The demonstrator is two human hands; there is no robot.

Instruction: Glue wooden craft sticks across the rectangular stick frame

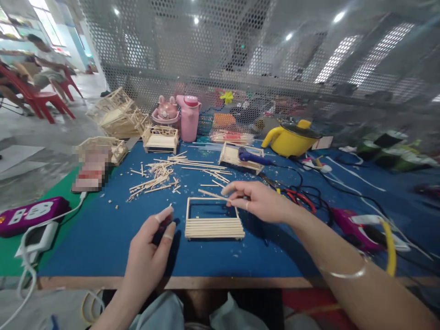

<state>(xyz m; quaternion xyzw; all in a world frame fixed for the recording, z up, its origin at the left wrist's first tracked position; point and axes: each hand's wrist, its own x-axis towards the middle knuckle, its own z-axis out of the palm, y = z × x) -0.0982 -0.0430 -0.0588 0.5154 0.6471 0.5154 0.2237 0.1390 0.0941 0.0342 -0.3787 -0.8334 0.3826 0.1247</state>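
Note:
A flat wooden stick frame (215, 228) lies on the blue table top, its near half covered with parallel sticks and its far half open. Above its far right corner, my right hand (252, 199) pinches a thin stick (212, 194) between thumb and fingertips. My left hand (154, 245) is just left of the frame, thumb and fingers apart, with nothing seen between them; tape wraps some fingertips. Behind the frame spreads a pile of loose sticks (160, 174). A blue glue gun (256, 157) rests on a small wooden piece (229, 155) farther back.
Small wooden furniture pieces (161, 140), a pink flask (189, 121) and a yellow pot (290, 140) line the back. A phone (90, 172) and purple power strip (32, 215) sit left. Cables and another purple strip (357, 229) lie right. People sit at far left.

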